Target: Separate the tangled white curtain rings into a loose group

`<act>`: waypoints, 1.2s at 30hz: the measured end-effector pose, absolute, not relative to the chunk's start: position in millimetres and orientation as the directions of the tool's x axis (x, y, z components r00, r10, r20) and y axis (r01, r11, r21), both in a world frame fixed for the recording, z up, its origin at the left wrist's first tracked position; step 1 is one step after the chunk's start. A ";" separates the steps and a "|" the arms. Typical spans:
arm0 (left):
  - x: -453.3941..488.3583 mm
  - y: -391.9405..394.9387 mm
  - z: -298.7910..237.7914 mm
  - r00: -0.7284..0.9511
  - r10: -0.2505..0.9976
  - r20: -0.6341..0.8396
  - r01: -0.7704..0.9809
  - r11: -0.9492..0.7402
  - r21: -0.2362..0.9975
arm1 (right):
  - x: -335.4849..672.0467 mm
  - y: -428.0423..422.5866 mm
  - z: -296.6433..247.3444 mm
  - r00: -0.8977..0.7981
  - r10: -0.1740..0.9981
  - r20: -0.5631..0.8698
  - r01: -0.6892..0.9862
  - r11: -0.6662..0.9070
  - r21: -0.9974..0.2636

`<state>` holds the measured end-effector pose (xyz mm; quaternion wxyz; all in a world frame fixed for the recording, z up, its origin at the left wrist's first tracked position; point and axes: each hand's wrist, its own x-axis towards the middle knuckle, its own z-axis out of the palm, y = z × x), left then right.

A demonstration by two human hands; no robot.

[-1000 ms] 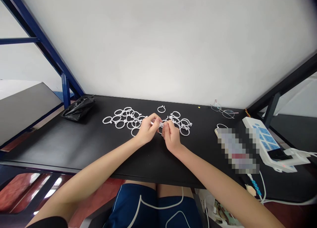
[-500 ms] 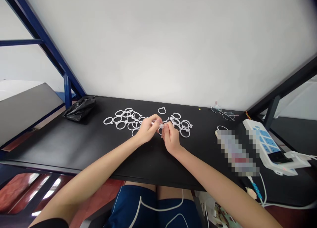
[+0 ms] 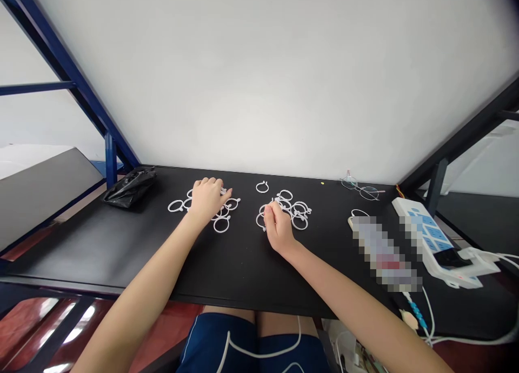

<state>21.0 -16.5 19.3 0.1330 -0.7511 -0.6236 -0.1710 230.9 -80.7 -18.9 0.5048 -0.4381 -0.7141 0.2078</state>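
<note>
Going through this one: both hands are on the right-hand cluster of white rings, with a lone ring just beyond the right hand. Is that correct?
Not quite: the left hand is on the left cluster of rings, as the head view shows. The right hand is on the right cluster, with the lone ring just beyond it.

The left hand (image 3: pixel 207 200) hides the middle of one group of white plastic rings (image 3: pixel 221 224), and the right hand (image 3: pixel 275 224) covers part of another group, so the number of rings cannot be told. Whether the fingers (image 3: pixel 271 210) hold a ring is not clear. A pixelated block (image 3: pixel 383 251) hides an object on the tabletop (image 3: pixel 101 238), and another blur hides one end of the power strip (image 3: pixel 430 235).
</note>
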 end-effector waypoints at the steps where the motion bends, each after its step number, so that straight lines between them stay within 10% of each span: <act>1: 16.2 -14.2 18.9 0.136 0.909 0.394 0.989 -0.149 0.004 | 230.3 -81.5 -17.9 -0.114 0.834 0.540 0.412 0.534 -0.738; 15: 14.3 -20.0 20.1 0.036 0.946 0.324 0.994 0.000 -0.111 | 231.4 -83.6 -14.5 -0.140 0.841 0.522 0.384 0.532 -0.755; 24: 79.3 -12.1 8.0 0.606 0.720 0.338 0.768 -0.640 -0.013 | 232.1 -84.8 -13.7 -0.135 0.831 0.539 0.386 0.546 -0.744; 36: 111.8 17.9 3.7 0.613 0.771 0.175 0.773 -0.630 0.071 | 232.6 -82.5 -15.8 -0.142 0.808 0.571 0.372 0.578 -0.726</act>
